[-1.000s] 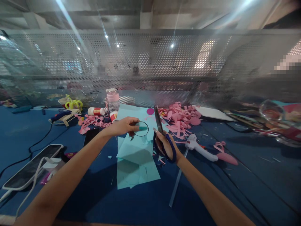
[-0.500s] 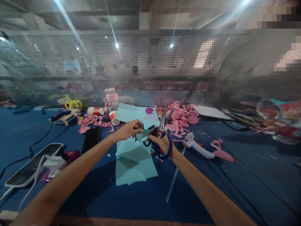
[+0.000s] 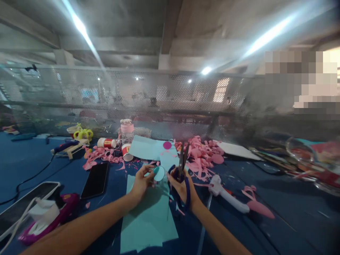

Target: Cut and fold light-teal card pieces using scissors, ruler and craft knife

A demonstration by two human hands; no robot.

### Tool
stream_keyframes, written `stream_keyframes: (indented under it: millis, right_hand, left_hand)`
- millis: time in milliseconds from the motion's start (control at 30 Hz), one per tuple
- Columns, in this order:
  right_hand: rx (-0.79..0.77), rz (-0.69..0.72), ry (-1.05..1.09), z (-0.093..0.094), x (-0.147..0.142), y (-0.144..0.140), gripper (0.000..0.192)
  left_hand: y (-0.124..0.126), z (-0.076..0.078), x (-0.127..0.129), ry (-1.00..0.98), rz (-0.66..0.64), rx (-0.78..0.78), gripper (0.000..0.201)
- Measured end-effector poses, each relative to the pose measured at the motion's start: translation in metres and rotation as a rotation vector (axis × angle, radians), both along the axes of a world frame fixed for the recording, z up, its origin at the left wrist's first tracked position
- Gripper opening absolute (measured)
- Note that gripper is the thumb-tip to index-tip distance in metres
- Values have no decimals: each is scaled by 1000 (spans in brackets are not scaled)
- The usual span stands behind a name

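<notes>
Since the paper circle point(image 3: 159, 174) is thin and floppy, my left hand point(image 3: 140, 182) pinches its edge; my right hand point(image 3: 182, 184) grips the scissors point(image 3: 182, 166).

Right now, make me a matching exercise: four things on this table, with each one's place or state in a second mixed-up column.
Things:
1. scissors
2. paper disc
3. phone
4. glue gun

Places or states:
A. lying dark-screened on the table, left of the hands
B. pinched in the left hand
C. lying right of the hands
D. held in the right hand, blades pointing up

Pairs: 1-D, 2-B, 3-A, 4-C
</notes>
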State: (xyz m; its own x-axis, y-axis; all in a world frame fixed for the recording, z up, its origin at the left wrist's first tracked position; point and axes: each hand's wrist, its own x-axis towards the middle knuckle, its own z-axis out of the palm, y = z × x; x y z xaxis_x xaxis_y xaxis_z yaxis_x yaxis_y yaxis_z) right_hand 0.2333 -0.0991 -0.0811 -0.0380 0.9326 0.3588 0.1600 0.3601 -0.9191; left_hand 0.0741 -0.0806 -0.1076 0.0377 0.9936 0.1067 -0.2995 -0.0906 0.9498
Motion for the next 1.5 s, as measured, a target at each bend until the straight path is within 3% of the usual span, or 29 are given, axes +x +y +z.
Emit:
stream_keyframes:
  millis: [167, 400, 567, 733, 867, 967, 1133, 1367, 1500]
  right_hand:
    - [-128, 139, -61, 7, 4, -4, 31]
    - [-158, 95, -249, 24, 11, 2, 32]
    - [-157, 124, -235, 18, 23, 1, 33]
    - [-123, 103, -160, 13, 24, -8, 34]
    - [-127, 220, -140, 14, 15, -18, 34]
    - [-86, 264, -116, 14, 9, -26, 35]
    - [-44, 298, -113, 18, 4, -38, 35]
    - [-39, 295, -157, 22, 6, -43, 32]
    - [-27, 316, -134, 25, 6, -42, 32]
  left_hand:
    - [0, 2, 1, -89, 70, 59, 51]
    - [9, -4, 3, -160, 172, 114, 57]
    - [-1, 0, 3, -75, 206, 198, 47]
    - [-12, 14, 5, -21, 195, 346, 39]
    - [-20, 35, -2, 256, 177, 422, 16]
    - [-31, 50, -8, 365, 182, 483, 18]
    - [-49, 60, -6, 288, 89, 397, 27]
    - [-40, 69, -9, 255, 76, 404, 24]
    - [-41, 75, -12, 180, 5, 386, 28]
